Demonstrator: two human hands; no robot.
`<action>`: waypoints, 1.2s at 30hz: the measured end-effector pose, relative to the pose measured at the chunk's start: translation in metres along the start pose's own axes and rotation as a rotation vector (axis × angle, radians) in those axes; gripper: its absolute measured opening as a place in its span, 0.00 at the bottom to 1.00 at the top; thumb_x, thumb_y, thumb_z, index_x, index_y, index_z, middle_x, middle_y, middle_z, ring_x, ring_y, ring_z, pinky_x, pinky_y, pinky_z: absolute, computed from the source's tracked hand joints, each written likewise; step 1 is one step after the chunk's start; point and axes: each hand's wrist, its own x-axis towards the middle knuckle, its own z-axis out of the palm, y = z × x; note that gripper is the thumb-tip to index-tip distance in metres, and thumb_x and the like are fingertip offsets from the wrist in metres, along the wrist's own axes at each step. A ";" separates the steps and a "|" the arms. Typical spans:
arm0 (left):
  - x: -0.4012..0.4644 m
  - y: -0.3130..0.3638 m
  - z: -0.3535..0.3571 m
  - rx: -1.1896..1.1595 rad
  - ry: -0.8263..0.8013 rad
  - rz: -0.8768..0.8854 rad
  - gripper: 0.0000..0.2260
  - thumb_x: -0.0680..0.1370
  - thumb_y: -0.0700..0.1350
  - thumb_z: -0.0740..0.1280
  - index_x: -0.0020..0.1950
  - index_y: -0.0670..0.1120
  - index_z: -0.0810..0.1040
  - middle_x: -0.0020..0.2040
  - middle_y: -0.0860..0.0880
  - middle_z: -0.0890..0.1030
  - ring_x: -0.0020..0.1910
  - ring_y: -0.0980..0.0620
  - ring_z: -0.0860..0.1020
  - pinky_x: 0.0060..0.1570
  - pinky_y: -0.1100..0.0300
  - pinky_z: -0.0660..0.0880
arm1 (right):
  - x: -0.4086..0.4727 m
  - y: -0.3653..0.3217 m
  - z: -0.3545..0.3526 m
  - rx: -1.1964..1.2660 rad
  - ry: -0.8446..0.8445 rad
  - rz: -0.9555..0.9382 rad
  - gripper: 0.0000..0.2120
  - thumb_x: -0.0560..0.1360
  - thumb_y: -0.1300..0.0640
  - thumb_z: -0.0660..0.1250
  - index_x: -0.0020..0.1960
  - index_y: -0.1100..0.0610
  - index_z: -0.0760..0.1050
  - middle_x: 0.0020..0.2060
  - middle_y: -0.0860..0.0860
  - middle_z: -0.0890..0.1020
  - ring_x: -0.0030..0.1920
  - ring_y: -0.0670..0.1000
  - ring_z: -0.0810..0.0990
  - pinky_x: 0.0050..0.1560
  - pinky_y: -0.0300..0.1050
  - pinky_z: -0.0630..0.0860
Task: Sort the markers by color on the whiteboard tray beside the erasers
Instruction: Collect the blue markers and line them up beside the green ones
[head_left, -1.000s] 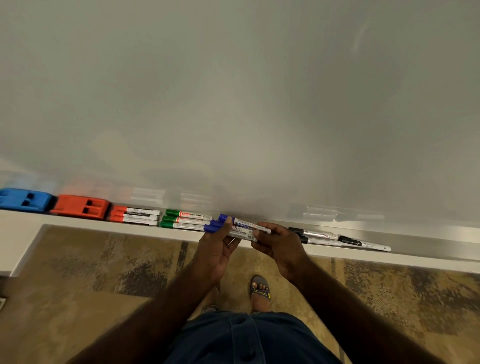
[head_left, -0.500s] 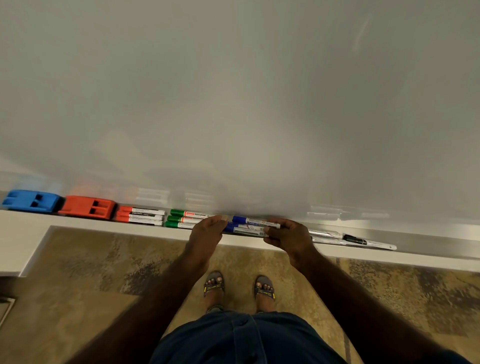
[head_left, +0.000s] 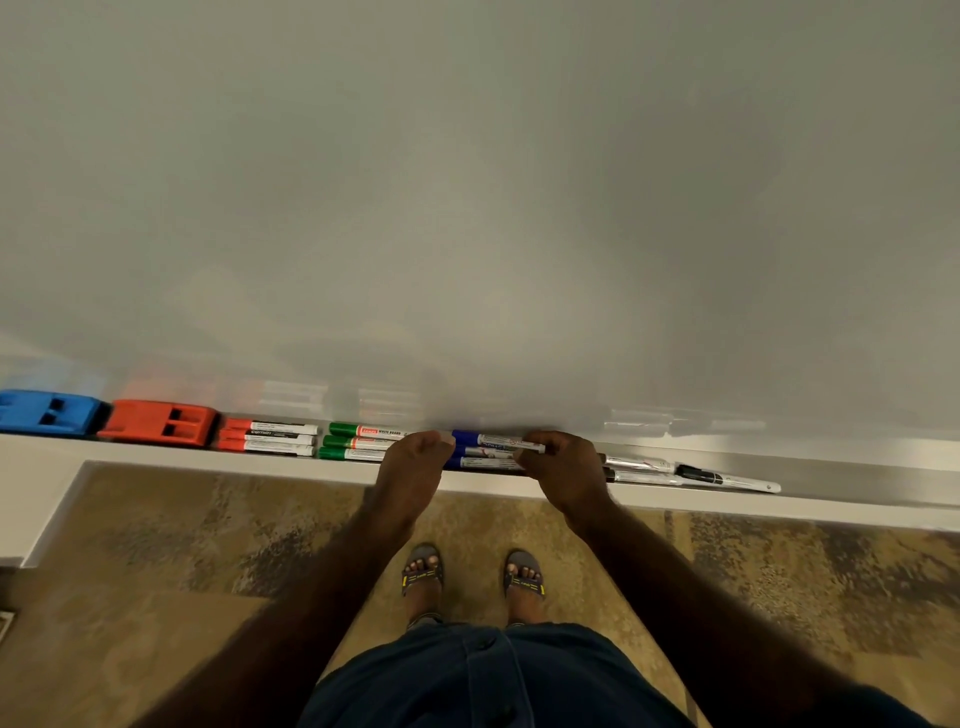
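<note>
The left hand (head_left: 413, 467) covers the right ends of the 3 green markers (head_left: 358, 442) and the cap ends of the lower blue markers (head_left: 485, 453). The right hand (head_left: 563, 470) hides the blue markers' far ends and the caps of 2 black markers (head_left: 641, 469). The blue eraser (head_left: 49, 411) is cut off by the left edge. Label print is too small to read.

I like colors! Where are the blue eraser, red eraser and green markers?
Blue eraser (head_left: 49, 411), head view, top face.
Red eraser (head_left: 156, 422), head view, top face.
Green markers (head_left: 358, 442), head view, middle marker's barrel.
</note>
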 end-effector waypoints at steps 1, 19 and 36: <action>0.000 0.000 0.000 0.005 0.003 0.008 0.05 0.84 0.46 0.64 0.57 0.49 0.78 0.48 0.53 0.79 0.47 0.60 0.76 0.44 0.62 0.74 | -0.001 -0.002 0.001 -0.063 0.020 -0.024 0.14 0.73 0.53 0.76 0.57 0.55 0.84 0.47 0.49 0.86 0.46 0.48 0.85 0.52 0.48 0.84; 0.006 0.005 0.000 0.091 -0.007 -0.018 0.11 0.84 0.45 0.60 0.55 0.48 0.82 0.50 0.47 0.84 0.51 0.49 0.82 0.47 0.56 0.76 | -0.015 -0.023 -0.009 -0.261 0.103 -0.094 0.11 0.77 0.46 0.71 0.49 0.53 0.85 0.42 0.48 0.86 0.40 0.44 0.82 0.38 0.38 0.73; 0.013 0.004 -0.009 0.129 -0.020 -0.027 0.11 0.84 0.46 0.60 0.47 0.52 0.80 0.50 0.45 0.83 0.53 0.47 0.81 0.61 0.46 0.77 | -0.019 -0.019 -0.001 -0.036 0.114 -0.050 0.10 0.77 0.54 0.71 0.37 0.47 0.81 0.36 0.47 0.86 0.41 0.50 0.85 0.44 0.48 0.82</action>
